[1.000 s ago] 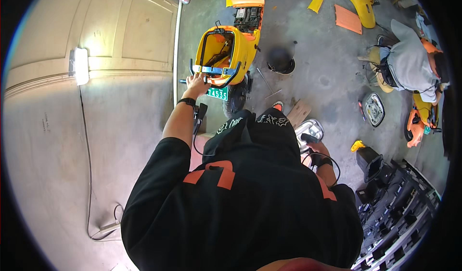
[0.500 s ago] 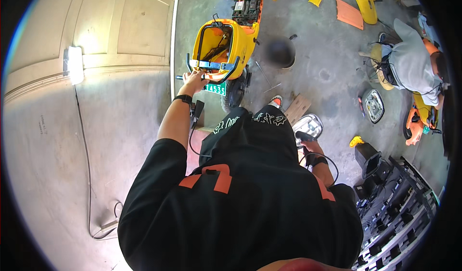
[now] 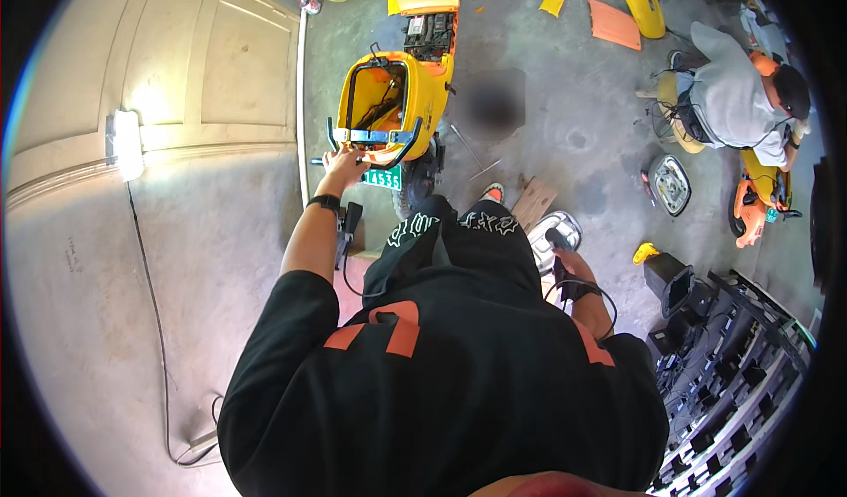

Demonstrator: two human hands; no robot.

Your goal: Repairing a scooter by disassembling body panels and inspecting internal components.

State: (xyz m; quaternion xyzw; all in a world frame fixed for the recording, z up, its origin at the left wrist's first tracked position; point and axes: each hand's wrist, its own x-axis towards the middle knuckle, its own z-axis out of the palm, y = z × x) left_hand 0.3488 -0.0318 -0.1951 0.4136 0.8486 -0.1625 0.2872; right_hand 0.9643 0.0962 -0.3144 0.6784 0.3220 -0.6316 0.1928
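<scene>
My left hand point(image 3: 344, 167) is at the tail of a yellow scooter point(image 3: 430, 100), fingers curled over its rear edge, just behind the blue-silver crossbar point(image 3: 381, 136). A short dark rod point(image 3: 317, 161) sticks out left of the hand; what joins it is hidden. Under the fingers hangs a green plate point(image 3: 382, 178). The scooter's seat area is open, showing wiring inside. Low at my right side, my right hand point(image 3: 570, 261) is closed round a dark hand tool point(image 3: 557, 238) whose kind I cannot make out. Behind it lies a pale oval panel point(image 3: 565, 225).
A wooden board point(image 3: 533, 201) and a metal rod point(image 3: 475, 150) lie on the floor. Yellow and orange body panels point(image 3: 615, 23) are scattered ahead. At right, a seated person point(image 3: 737, 91) works by another scooter point(image 3: 757, 199). A black rack point(image 3: 745, 356) stands right; a wall point(image 3: 88, 276) runs left.
The view has shifted slightly, so the scooter sits a little lower and further left. My left hand stays at its tail. The dark tool in my right hand has tilted.
</scene>
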